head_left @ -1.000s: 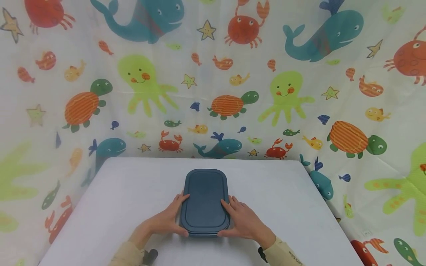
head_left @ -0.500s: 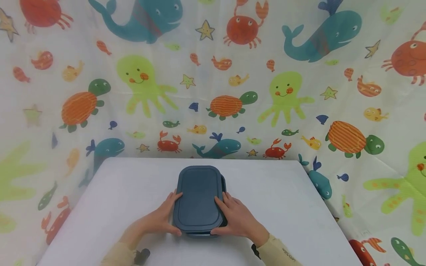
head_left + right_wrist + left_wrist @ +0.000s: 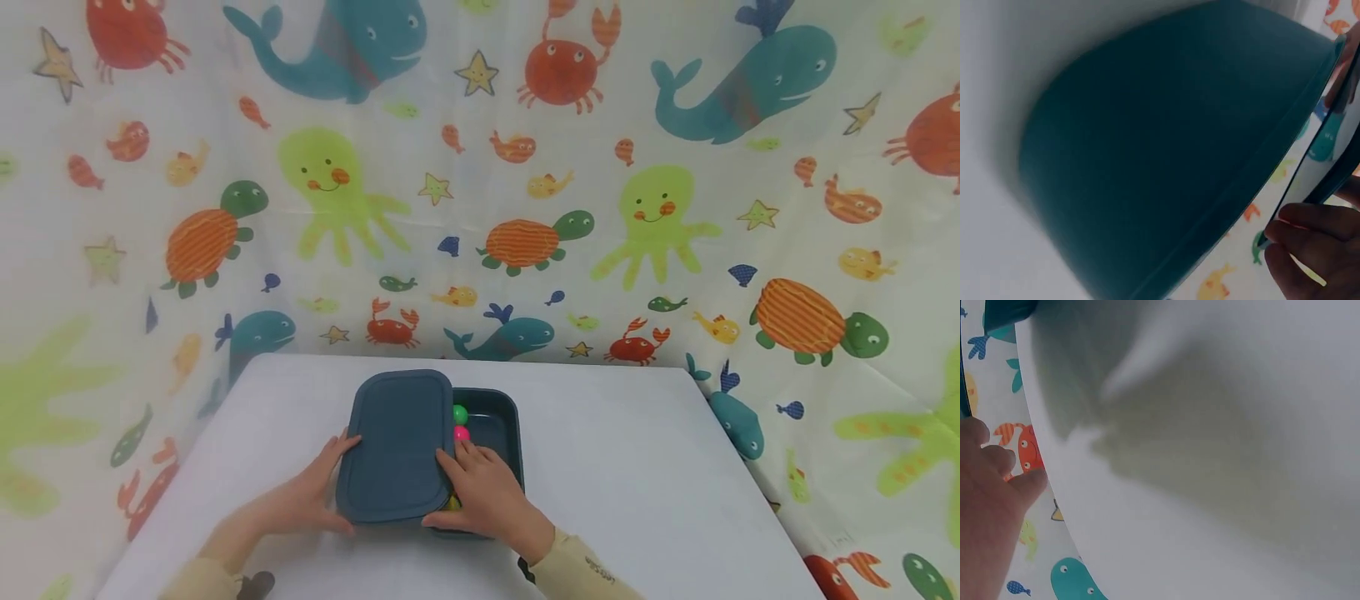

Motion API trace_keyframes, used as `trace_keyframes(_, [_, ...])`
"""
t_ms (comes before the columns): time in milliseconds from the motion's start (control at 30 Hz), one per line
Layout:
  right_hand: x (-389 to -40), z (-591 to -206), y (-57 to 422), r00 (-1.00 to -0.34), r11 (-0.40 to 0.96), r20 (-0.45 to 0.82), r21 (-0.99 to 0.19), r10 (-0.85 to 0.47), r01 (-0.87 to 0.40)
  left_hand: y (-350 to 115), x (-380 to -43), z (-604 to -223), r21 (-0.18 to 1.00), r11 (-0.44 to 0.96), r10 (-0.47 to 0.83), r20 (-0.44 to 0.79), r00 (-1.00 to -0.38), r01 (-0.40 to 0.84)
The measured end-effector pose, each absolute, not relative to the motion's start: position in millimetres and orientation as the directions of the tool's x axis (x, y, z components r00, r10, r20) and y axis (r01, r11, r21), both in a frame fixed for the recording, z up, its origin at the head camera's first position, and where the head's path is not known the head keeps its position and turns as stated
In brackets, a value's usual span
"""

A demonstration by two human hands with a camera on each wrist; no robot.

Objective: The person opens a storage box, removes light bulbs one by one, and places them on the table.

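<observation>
A dark blue rectangular lid (image 3: 397, 446) is held off to the left over a matching deep container (image 3: 510, 417). My left hand (image 3: 303, 496) grips its left edge, fingers along the side and thumb near the front corner. With my right hand (image 3: 487, 492) I hold the right edge; that hand is over the container's opening. Inside show a green ball (image 3: 460, 414), a pink ball (image 3: 462, 433) and a bit of something yellow (image 3: 452, 502). The lid and right hand hide the rest. In the right wrist view, fingers (image 3: 1316, 244) pinch the lid's rim beside the container wall (image 3: 1166, 144).
The white table (image 3: 615, 467) carries the container near its middle. Behind and beside it hangs a white curtain (image 3: 420, 275) printed with sea animals. Beige sleeves (image 3: 592, 571) cover both forearms.
Both hands have lifted the lid off the container and shifted it left. The container's right part and the coloured balls inside have come into sight.
</observation>
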State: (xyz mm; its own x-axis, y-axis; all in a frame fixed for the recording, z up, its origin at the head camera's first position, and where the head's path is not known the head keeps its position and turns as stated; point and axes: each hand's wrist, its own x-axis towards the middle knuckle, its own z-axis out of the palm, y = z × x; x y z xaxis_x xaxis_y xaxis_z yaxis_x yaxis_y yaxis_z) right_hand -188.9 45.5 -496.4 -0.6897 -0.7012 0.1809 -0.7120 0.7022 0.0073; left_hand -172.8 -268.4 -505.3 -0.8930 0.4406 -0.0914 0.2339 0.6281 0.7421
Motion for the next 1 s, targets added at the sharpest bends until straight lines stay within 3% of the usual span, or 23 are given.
trace_keyframes(200, [-182.7, -494.4, 22.9, -0.68, 0.702, 0.202, 0.06, -0.705, -0.709, -288.8, -169.2, -508.2, 0.724, 0.645, 0.429, -0.081, -0.899, 0.243])
trace_keyframes(633, [-176.2, -499.6, -11.9, -0.585, 0.66, 0.329, 0.202, -0.742, -0.724, -323.9, -164.1, -535.1, 0.687, 0.686, 0.398, -0.081, -0.914, 0.238])
trace_keyframes(1000, [-168.7, -504.7, -34.3, -0.619, 0.662, 0.24, 0.192, -0.748, -0.725, -342.6, -155.9, -557.1, 0.573, 0.74, 0.4, 0.046, -0.915, 0.352])
